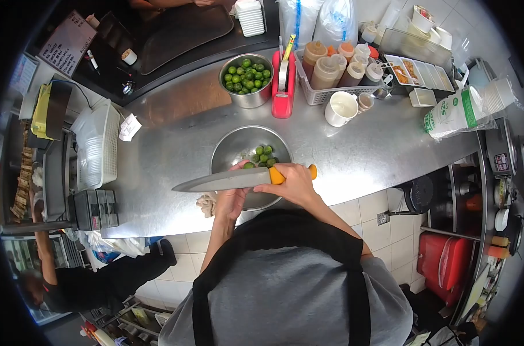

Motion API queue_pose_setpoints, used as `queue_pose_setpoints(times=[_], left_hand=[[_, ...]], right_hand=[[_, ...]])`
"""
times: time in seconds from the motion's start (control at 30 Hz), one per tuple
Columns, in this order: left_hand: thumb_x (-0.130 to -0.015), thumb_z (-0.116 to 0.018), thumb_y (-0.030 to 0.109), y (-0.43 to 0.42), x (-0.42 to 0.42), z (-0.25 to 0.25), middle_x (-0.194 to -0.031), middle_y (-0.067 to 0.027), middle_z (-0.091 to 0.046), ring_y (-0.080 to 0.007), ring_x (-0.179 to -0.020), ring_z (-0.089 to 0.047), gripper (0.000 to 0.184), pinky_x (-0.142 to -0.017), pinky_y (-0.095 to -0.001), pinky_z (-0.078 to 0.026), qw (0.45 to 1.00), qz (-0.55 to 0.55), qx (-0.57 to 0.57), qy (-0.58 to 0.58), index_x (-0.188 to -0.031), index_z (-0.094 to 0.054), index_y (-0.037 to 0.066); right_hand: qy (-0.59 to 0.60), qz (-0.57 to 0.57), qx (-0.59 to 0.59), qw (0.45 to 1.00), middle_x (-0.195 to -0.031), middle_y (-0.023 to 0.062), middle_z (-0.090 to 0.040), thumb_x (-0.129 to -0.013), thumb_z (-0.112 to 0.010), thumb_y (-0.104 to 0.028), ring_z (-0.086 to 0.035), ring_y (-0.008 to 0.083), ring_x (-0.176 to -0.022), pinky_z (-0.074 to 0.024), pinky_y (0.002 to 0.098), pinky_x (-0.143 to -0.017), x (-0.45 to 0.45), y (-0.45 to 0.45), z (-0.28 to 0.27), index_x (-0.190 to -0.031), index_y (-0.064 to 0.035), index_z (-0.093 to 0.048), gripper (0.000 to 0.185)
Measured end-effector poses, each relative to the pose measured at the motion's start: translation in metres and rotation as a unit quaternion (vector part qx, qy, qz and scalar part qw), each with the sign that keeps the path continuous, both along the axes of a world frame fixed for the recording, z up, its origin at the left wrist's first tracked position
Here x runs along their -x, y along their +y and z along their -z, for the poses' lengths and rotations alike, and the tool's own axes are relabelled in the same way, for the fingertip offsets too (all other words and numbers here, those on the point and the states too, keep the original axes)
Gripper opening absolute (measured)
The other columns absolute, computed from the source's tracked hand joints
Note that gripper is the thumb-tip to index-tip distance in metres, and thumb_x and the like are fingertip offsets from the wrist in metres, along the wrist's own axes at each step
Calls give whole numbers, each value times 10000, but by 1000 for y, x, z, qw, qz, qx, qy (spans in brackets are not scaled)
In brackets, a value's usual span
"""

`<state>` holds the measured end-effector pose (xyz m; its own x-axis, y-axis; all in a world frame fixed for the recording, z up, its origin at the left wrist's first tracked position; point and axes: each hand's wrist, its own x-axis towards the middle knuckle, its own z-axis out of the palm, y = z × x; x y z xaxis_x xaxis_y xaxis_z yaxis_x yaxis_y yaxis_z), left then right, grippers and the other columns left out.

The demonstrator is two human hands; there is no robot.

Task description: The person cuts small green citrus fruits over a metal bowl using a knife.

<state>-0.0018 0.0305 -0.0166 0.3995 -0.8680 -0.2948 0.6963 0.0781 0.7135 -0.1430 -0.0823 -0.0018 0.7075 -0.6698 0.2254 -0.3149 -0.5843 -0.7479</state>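
Note:
My right hand (296,183) is closed round the yellow handle of a large knife (221,182), its blade pointing left across a steel mixing bowl (220,147). Under the blade, my left hand (230,203) is partly hidden; its fingertips come out on the far side, closed against a green lime (249,165). Several more small limes (264,151) lie inside the bowl. Beyond it stands a steel pot (250,101) heaped with whole limes. A crumpled beige cloth (206,204) sits by the bowl's near left side.
Behind the bowl are a red tape dispenser (283,104), a basket (314,97) of sauce bottles and a white cup (341,109). A white basket of lids (109,144) stands left; wrapped paper cups (458,112) lie right. Another person (89,288) is at the left.

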Motion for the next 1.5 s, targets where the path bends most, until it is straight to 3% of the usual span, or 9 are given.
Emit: queue_pose_setpoints(times=[0.27,0.43,0.57,0.77,0.87,0.97,1.17,1.27,1.5], left_hand=[[-843,-584,84,1,4,-1,-1045,-97,-583,-161,-940,-585,325,-821,-275,-484,998,-40,-11,-40,-1138,-504,-25],[-784,-601,-56,0,1,4,-928,-87,-618,-148,-866,-601,240,-807,-276,-478,993,-77,-11,-87,-1018,-567,-21],[-766,-610,-98,0,5,10,-950,-108,-630,-130,-872,-603,218,-821,-259,-467,991,-96,-1,-95,-961,-580,-5],[-761,-614,-107,-1,9,10,-981,-135,-631,-148,-893,-610,237,-836,-265,-475,985,-112,1,-130,-970,-570,-3],[-780,-599,-93,-2,10,12,-988,-125,-630,-153,-904,-608,225,-832,-286,-485,982,-101,-9,-161,-975,-562,12],[-782,-604,-83,-3,11,3,-1000,-116,-624,-150,-895,-609,248,-807,-284,-497,983,-94,-37,-155,-1014,-559,-7],[-813,-606,-10,-1,4,7,-1000,-91,-614,-163,-914,-604,318,-800,-289,-500,994,-92,-28,-61,-1125,-539,-14],[-822,-590,-7,2,1,16,-1015,-87,-608,-167,-932,-594,316,-819,-293,-492,993,-95,-18,-71,-1134,-538,-10],[-799,-589,-40,0,7,6,-1072,-110,-594,-177,-962,-586,353,-849,-310,-481,992,-89,-15,-92,-1147,-539,-21]], right_hand=[[-10,17,20,1000,-543,127,-536,-581,-761,-520,-550,298,-500,-403,366,-457,0,6,-3,-580,-16,-528,555],[30,-8,-189,982,-489,107,-515,-698,-652,-578,-534,243,-470,-409,345,-476,-4,8,8,-563,-9,-539,595],[-8,-68,-416,907,-457,50,-473,-790,-555,-588,-468,147,-443,-353,281,-444,-5,6,24,-528,-23,-532,622],[-54,-93,-531,840,-457,18,-446,-839,-466,-604,-392,75,-432,-278,221,-420,-5,6,19,-513,-43,-520,651],[-37,-82,-530,843,-456,16,-442,-823,-477,-618,-408,89,-433,-298,235,-425,-5,4,17,-528,-36,-535,655],[9,-59,-419,906,-464,27,-469,-791,-519,-624,-461,116,-445,-342,260,-443,-5,0,26,-563,-31,-567,637],[75,-10,-239,968,-515,122,-551,-709,-600,-636,-586,276,-523,-435,373,-522,-3,3,14,-621,-8,-597,634],[100,14,-139,985,-506,121,-529,-700,-650,-585,-545,272,-482,-422,355,-505,-4,6,-4,-619,-12,-576,584],[54,15,-69,996,-518,142,-539,-646,-688,-593,-544,329,-490,-425,386,-493,-4,5,-4,-613,-12,-569,593]])
